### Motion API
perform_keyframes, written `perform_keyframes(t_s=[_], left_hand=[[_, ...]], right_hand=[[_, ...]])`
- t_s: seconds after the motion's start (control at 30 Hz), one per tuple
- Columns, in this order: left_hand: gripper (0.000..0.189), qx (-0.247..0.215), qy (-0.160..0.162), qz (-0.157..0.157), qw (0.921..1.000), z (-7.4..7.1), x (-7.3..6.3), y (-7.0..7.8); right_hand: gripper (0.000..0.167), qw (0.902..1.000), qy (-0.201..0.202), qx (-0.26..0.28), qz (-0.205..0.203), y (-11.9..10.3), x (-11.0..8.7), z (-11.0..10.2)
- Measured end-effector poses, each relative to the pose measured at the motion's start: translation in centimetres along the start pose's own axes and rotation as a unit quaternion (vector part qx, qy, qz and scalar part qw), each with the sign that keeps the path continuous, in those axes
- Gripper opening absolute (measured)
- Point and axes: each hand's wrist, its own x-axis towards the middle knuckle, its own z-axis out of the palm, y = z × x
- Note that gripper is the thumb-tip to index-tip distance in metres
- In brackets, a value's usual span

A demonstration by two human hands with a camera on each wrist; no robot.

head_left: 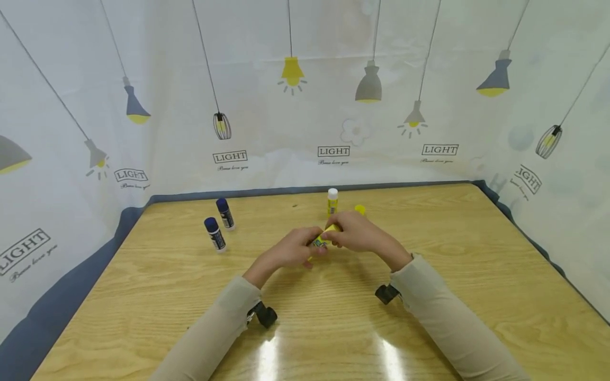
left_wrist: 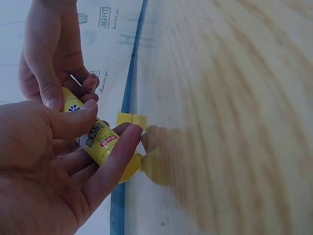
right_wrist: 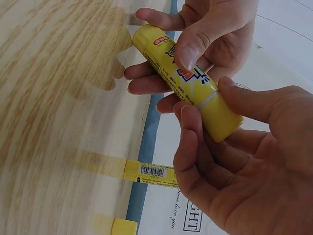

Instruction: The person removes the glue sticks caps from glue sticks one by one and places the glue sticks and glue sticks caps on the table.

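Both hands hold a yellow glue stick (right_wrist: 168,63) at a tilt, above the wooden table. My left hand (head_left: 296,247) grips its printed body between thumb and fingers. At the other end, my right hand (head_left: 355,231) pinches the yellow cap (right_wrist: 222,120). A thin pale line shows between cap and body in the right wrist view. Just behind the hands stands another yellow glue stick (head_left: 332,204) with a white top. Beside it on the table is a loose yellow cap (head_left: 360,210), partly hidden by my right hand in the head view.
Two glue sticks with dark blue caps, a nearer one (head_left: 215,234) and a farther one (head_left: 226,214), stand upright at the left of the table (head_left: 324,328). A pale curtain (head_left: 267,174) printed with lamps hangs around the table's back and sides.
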Motion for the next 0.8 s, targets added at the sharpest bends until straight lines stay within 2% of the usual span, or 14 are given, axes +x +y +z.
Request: perform_keyframes(t_s=[0.13, 0.43, 0.63, 0.8], left_hand=[[0.027, 0.005, 0.007, -0.006, 0.9999, 0.1, 0.1, 0.2], [0.040, 0.067, 0.087, -0.019, 0.9938, 0.5, 0.1, 1.0], [0.034, 0.067, 0.094, -0.015, 0.9932, 0.7, 0.1, 0.9], [0.033, 0.040, 0.095, -0.013, 0.9946, 0.7, 0.1, 0.8]], right_hand=[[0.021, 1.0000, 0.006, 0.007, -0.003, 0.1, -0.2, 0.1], [0.024, 0.9995, 0.010, 0.025, 0.014, 0.2, -0.4, 0.1], [0.027, 0.9990, 0.002, 0.031, 0.032, 0.1, -0.3, 0.0], [0.025, 0.9997, 0.003, 0.016, 0.016, 0.0, -0.2, -0.1]])
